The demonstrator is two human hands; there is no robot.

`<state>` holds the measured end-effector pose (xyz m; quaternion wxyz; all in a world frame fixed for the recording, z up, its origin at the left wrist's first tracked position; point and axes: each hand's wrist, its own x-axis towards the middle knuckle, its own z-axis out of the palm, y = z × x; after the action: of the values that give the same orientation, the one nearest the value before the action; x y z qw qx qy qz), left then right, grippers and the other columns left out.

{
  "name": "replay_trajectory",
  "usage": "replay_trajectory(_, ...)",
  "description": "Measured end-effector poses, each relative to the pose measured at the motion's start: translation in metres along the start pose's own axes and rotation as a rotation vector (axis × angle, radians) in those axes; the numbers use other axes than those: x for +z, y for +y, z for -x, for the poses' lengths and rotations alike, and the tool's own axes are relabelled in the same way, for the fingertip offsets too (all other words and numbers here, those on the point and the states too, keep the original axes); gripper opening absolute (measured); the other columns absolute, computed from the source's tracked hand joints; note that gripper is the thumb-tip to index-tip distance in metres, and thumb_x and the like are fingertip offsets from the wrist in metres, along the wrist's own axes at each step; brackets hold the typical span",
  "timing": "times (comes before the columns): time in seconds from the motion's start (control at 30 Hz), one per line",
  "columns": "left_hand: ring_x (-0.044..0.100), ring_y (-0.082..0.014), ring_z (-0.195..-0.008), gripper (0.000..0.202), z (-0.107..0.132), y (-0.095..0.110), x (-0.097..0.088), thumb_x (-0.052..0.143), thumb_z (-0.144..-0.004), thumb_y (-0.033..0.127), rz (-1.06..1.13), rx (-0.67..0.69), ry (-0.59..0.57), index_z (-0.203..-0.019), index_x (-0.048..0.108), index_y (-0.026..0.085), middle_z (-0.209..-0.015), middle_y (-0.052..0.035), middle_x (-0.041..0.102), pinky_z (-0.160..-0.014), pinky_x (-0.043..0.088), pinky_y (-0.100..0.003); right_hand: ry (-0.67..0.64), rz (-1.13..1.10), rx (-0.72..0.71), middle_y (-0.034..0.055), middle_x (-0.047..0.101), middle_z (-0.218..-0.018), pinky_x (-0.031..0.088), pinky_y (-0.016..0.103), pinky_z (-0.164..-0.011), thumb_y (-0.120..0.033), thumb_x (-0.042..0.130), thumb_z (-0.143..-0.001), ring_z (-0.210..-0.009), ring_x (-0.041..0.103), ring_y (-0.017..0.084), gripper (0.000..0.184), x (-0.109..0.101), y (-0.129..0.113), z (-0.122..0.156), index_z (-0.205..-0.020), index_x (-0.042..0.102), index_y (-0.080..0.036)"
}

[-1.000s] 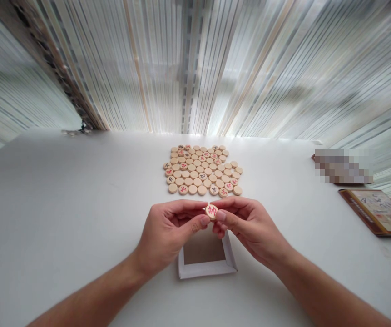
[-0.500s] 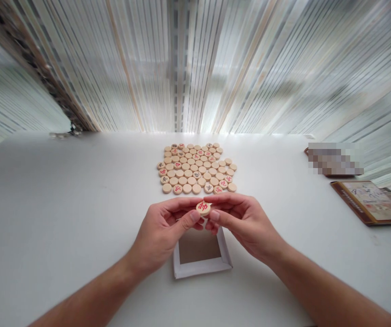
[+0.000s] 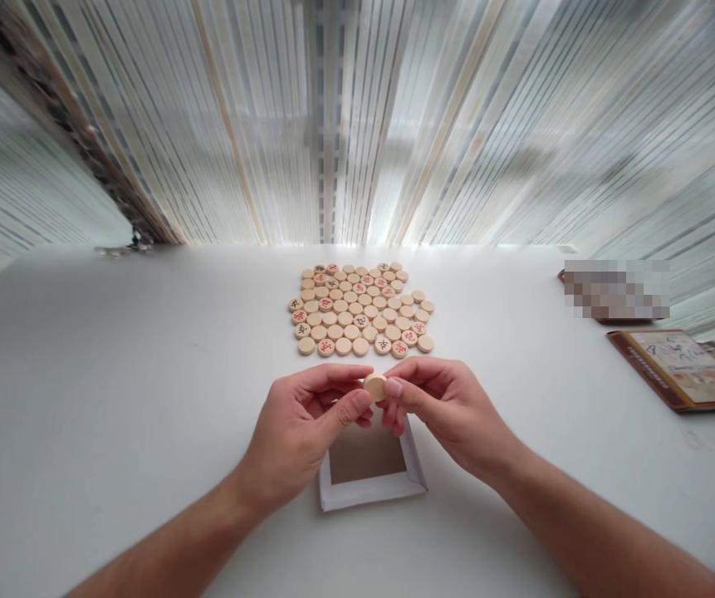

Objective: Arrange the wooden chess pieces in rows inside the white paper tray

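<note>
The left hand (image 3: 298, 436) and right hand (image 3: 450, 415) pinch a round wooden chess piece (image 3: 374, 387) between their fingertips, just above a cardboard tray (image 3: 369, 496). The tray's visible floor holds no pieces; a large cluster of pieces (image 3: 357, 311) remains on the white table (image 3: 145, 374).

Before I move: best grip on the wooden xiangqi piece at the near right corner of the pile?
Pinch the rim of the wooden xiangqi piece, coming from the near right. It lies flat, a low disc, and that side is free, while neighbouring pieces crowd its far and left sides.
</note>
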<state>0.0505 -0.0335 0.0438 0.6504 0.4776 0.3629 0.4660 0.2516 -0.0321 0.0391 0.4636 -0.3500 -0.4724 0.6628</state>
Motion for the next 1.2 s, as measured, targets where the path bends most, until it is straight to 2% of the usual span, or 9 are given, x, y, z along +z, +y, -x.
replay_trajectory(0.17, 0.081, -0.0108, -0.077, 0.03, 0.0026, -0.0005, 0.0032, 0.09, -0.084, 0.009, 0.101, -0.003, -0.021, -0.111, 0.086, 0.021, -0.084, -0.0008, 0.085, -0.076, 0.067, -0.016, 0.014, -0.029, 0.072, 0.0021, 0.075, -0.068, 0.055, 0.017, -0.053, -0.041, 0.088, -0.09, -0.057, 0.066, 0.01, 0.028, -0.0013, 0.0007, 0.0014, -0.082, 0.08, -0.015)
replay_trajectory(0.33, 0.082, -0.0135, -0.079, 0.027, 0.0027, 0.0012, 0.0059, 0.09, -0.084, 0.011, 0.093, 0.006, -0.044, -0.109, 0.086, 0.02, -0.089, -0.0027, 0.087, -0.078, 0.069, -0.019, 0.007, -0.057, 0.117, 0.0007, 0.073, -0.064, 0.054, 0.017, -0.05, -0.039, 0.092, -0.086, -0.054, 0.064, 0.009, 0.027, 0.0025, -0.0007, 0.0018, -0.087, 0.078, -0.015)
replay_trajectory(0.43, 0.084, -0.0163, -0.084, 0.026, 0.0039, -0.0007, 0.0051, 0.088, -0.087, 0.014, 0.049, 0.017, -0.074, -0.112, 0.086, 0.021, -0.096, -0.0044, 0.087, -0.082, 0.07, -0.023, 0.02, -0.076, 0.156, 0.0003, 0.074, -0.068, 0.053, 0.017, -0.047, -0.032, 0.099, -0.075, -0.052, 0.063, 0.009, 0.032, 0.0046, -0.0017, 0.0018, -0.092, 0.077, -0.016)
replay_trajectory(0.6, 0.083, -0.0198, -0.096, 0.026, 0.0078, -0.0048, 0.0007, 0.082, -0.094, 0.019, -0.161, 0.1, -0.095, -0.12, 0.084, 0.021, -0.108, -0.0067, 0.086, -0.089, 0.069, -0.027, 0.039, -0.062, 0.224, -0.0001, 0.073, -0.066, 0.046, 0.015, -0.04, -0.027, 0.104, -0.064, -0.046, 0.059, 0.008, 0.037, 0.0044, -0.0029, 0.0032, -0.082, 0.073, -0.015)
replay_trajectory(0.73, 0.082, -0.0177, -0.092, 0.024, 0.0084, -0.0045, -0.0005, 0.078, -0.096, 0.017, -0.393, 0.242, -0.106, -0.119, 0.084, 0.021, -0.104, -0.0062, 0.086, -0.087, 0.067, -0.025, 0.039, -0.039, 0.244, -0.0016, 0.07, -0.059, 0.041, 0.014, -0.036, -0.029, 0.103, -0.066, -0.041, 0.055, 0.007, 0.038, 0.0041, -0.0018, 0.0043, -0.075, 0.069, -0.015)
replay_trajectory(0.8, 0.081, -0.0161, -0.089, 0.024, 0.0078, -0.0038, 0.0001, 0.077, -0.097, 0.016, -0.424, 0.27, -0.116, -0.119, 0.084, 0.022, -0.1, -0.0044, 0.085, -0.086, 0.066, -0.023, 0.032, -0.049, 0.235, -0.0021, 0.069, -0.056, 0.041, 0.013, -0.036, -0.029, 0.102, -0.069, -0.04, 0.055, 0.007, 0.036, 0.0045, -0.0017, 0.0044, -0.073, 0.069, -0.015)
replay_trajectory(1.03, 0.083, -0.0201, -0.092, 0.026, 0.0071, -0.0029, 0.0012, 0.078, -0.098, 0.021, -0.189, 0.093, -0.125, -0.124, 0.081, 0.019, -0.105, -0.0072, 0.085, -0.087, 0.069, -0.029, -0.039, -0.135, 0.203, 0.0001, 0.072, -0.065, 0.054, 0.018, -0.045, -0.037, 0.092, -0.084, -0.048, 0.064, 0.01, 0.029, 0.0049, -0.0055, 0.0043, -0.08, 0.074, -0.015)
replay_trajectory(1.2, 0.082, -0.0198, -0.088, 0.024, 0.0078, -0.0028, 0.0007, 0.082, -0.095, 0.023, -0.194, 0.085, -0.076, -0.118, 0.083, 0.017, -0.101, -0.0076, 0.085, -0.085, 0.069, -0.027, -0.045, -0.146, 0.209, 0.0027, 0.075, -0.069, 0.056, 0.019, -0.046, -0.038, 0.091, -0.084, -0.051, 0.066, 0.011, 0.029, 0.0053, -0.0063, 0.0045, -0.084, 0.074, -0.014)
